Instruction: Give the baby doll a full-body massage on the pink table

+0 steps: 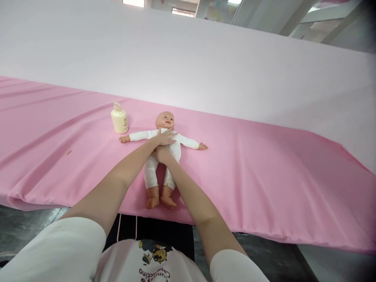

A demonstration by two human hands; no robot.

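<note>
A baby doll [175,150] in a white suit lies on its back on the pink cloth, arms stretched out sideways and bare feet pointing at me. Its head is bald. My left hand [167,137] rests flat across the doll's upper chest, fingers apart and pointing right. Just below it, my right hand [162,154] lies on the doll's belly, pointing up and left. The two hands cross close together, and part of the right hand's fingers is hidden. Neither hand grips anything.
A cream pump bottle [119,120] stands to the left of the doll's arm. Farther left, a small brown strip [69,152] lies on the wrinkled pink cloth [264,176] covering the table. A white partition [188,66] rises behind the table.
</note>
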